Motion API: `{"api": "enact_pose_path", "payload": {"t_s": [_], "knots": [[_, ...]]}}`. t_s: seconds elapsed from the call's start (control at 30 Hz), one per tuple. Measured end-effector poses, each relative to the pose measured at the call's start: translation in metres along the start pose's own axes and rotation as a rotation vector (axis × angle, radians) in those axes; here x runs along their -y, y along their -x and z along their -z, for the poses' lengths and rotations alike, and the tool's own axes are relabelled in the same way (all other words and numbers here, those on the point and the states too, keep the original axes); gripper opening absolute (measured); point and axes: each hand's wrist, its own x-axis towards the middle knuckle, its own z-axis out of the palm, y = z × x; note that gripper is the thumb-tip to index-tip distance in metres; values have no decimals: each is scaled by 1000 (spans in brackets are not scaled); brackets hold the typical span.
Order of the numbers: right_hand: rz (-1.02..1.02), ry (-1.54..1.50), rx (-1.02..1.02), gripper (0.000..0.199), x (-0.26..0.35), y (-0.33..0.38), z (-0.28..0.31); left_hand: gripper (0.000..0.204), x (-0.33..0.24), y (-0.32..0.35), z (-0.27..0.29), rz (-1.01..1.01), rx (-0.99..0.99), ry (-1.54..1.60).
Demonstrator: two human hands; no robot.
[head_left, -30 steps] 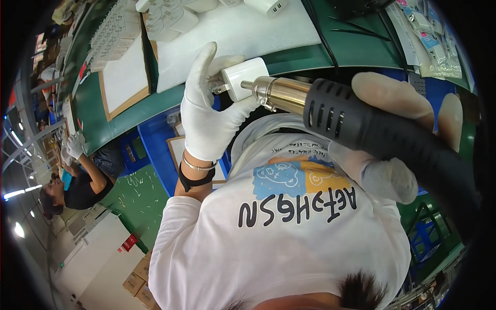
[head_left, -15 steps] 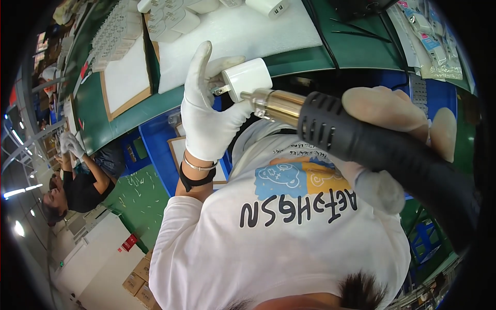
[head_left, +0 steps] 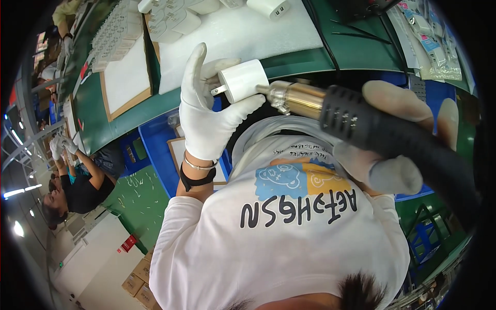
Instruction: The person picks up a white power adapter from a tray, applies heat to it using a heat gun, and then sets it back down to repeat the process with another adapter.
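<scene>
My left hand (head_left: 202, 121), in a white glove, holds a white plug charger (head_left: 246, 80) between thumb and fingers, with its metal prongs toward the palm. My index finger points up beside it. My right hand (head_left: 395, 103), also gloved, is closed around a black nozzle tool (head_left: 356, 116) with a thick black hose; the tool covers part of that hand. The brass-coloured nozzle's thin tip points at the charger's right side, very close to it. Whether the tip touches the charger I cannot tell.
Many white chargers (head_left: 173, 23) stand at the back left, some on white foam (head_left: 248, 39). Black cables (head_left: 323, 36) cross the green table beside it. Bagged items (head_left: 434, 46) lie at the far right. Blue bins (head_left: 157, 150) sit below the edge. Another person (head_left: 88, 181) works at left.
The nozzle tool and my right hand have shifted right. My left hand has moved slightly left with the charger. At far left, the other person's hands have moved.
</scene>
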Motion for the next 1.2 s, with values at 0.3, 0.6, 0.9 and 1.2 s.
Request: {"api": "enact_pose_path", "payload": {"t_s": [0.3,0.6,0.9,1.2], "knots": [[-91,67,-383,50,30,-12,-42,101,1,7,-2,-18,-11,-24],[110,-70,-402,53,16,-28,-66,99,3,5,-2,-123,24,-100],[74,-115,-510,50,-5,-40,-34,62,4,-9,90,-100,-266,-458],[6,-95,-440,55,-14,-27,-15,42,56,-87,300,106,-252,-994]]}}
